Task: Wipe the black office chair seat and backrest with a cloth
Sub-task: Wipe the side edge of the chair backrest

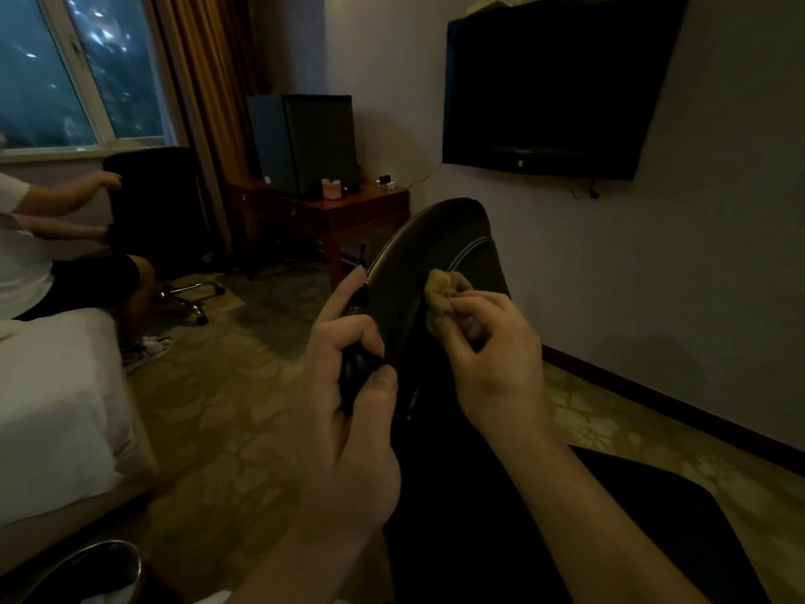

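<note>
- Your right hand (492, 342) is closed to a pinch: fingertips and thumb bunch the yellow-green cloth (442, 289) and press it onto the backrest (405, 272) of the black office chair
- Your left hand (348, 385) is curled round a dark part at the backrest's left edge, with the thumb on the near side and the index finger stretched up along the stitched rim; in this light you cannot tell what that dark part is
- The backrest shows almost edge-on, and its long axis runs from between your hands up and away to the rounded top, so the cloth sits low on the face and most of the leather lies above and beyond your right hand
- The next stroke likely turns on that: push the cloth away from you along the axis, toward the top, while the left hand braces the rim in case the chair turns
- The seat (631, 516) lies below and nearer you, a dark shape under your right forearm, and the right hand is the closer one to it
- Further out are patterned carpet (226, 407), a white bed (52, 407) at left, a metal bin (130, 555) at bottom left, a wooden tabletop (370, 202) carrying a dark mini fridge (313, 141), a wall-mounted television (553, 89), and a second person (26, 255) at another black chair (157, 202) by the window (43, 71)
</note>
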`<state>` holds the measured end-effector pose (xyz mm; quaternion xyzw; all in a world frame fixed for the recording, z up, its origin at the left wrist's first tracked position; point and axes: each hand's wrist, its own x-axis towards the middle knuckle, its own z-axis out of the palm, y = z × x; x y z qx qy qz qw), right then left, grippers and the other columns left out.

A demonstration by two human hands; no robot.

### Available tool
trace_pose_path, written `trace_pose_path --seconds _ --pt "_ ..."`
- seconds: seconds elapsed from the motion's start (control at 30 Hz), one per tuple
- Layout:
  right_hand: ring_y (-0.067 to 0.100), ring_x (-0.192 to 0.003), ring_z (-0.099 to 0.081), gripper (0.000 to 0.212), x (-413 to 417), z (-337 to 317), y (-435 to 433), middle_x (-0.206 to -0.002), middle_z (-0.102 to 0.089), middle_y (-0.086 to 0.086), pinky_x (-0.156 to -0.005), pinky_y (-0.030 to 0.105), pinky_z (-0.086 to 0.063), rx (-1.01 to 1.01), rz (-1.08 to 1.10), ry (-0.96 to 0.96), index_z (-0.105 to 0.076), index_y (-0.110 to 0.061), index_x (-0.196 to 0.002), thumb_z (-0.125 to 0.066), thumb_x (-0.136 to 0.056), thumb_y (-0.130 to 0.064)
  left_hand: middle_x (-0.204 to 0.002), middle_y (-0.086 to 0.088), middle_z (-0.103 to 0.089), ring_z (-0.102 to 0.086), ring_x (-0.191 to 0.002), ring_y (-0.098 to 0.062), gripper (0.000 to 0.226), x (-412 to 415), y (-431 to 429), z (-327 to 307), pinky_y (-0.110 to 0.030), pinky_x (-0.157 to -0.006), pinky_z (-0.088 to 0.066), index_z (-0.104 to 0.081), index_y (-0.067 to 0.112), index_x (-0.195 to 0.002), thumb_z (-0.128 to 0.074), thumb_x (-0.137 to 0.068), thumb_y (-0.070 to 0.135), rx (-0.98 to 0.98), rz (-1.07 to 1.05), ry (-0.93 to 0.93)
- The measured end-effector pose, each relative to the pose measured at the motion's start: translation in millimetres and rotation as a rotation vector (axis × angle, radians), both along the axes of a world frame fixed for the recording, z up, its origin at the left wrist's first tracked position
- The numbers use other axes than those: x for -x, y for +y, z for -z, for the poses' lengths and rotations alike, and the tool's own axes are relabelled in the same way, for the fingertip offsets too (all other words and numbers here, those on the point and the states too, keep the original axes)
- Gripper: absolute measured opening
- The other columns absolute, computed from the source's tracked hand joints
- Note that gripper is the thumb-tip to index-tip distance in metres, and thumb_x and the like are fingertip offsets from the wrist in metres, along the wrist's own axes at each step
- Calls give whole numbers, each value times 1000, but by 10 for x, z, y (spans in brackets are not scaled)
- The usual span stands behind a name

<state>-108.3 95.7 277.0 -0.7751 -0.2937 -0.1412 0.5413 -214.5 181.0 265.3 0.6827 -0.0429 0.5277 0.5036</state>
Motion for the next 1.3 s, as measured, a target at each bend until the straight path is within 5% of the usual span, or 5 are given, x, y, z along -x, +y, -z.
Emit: trace_pose_path --seconds 0.23,0.43,0.73,1.0,1.3 --pt "-19 -106 -45 35 479 53 -175 -110 -47 -33 -83 -2 -36 24 -91 -47 -53 -54 -93 -67 -87 -22 -137 21 -51 -39 -140 -15 15 1 15 15 -26 -106 -38 -50 22 -97 -45 -85 16 -14 25 -34" --pt "-19 -106 -45 28 380 51 -134 -109 -48 -32 -84 -3 -36 65 -61 -110 -60 -44 -103 -67 -88 -21 -141 15 -49 -40 -140 -16 13 -6 41 26 -22 -104 -38 -50 22 -97 -46 -86 17 -10 18 -21" --pt "-19 -96 -47 20 -18 -2 25 -104 -47 -27 -78 -2 -38 53 22 -60 -68 -32 -110 -64 -91 -25 -136 22 -51 -38 -141 -20 13 -39 117 16 -47 -107 -41 -50 18 -95 -48 -87 9 17 80 -6" --pt "-18 -109 -45 39 588 78 -222 -112 -46 -38 -87 -1 -38 92 -107 -106 -53 -57 -89 -68 -86 -21 -142 10 -49 -37 -142 -16 16 -50 92 42 -26 -109 -38 -49 16 -96 -48 -87 2 33 109 -23" --pt "-15 -93 -48 17 -109 -64 -5 -99 -45 -31 -73 6 -42 106 4 8 -67 -35 -107 -63 -91 -31 -143 17 -49 -36 -143 -19 10 -58 138 22 -59 -108 -37 -51 19 -96 -45 -87 18 57 135 -9"
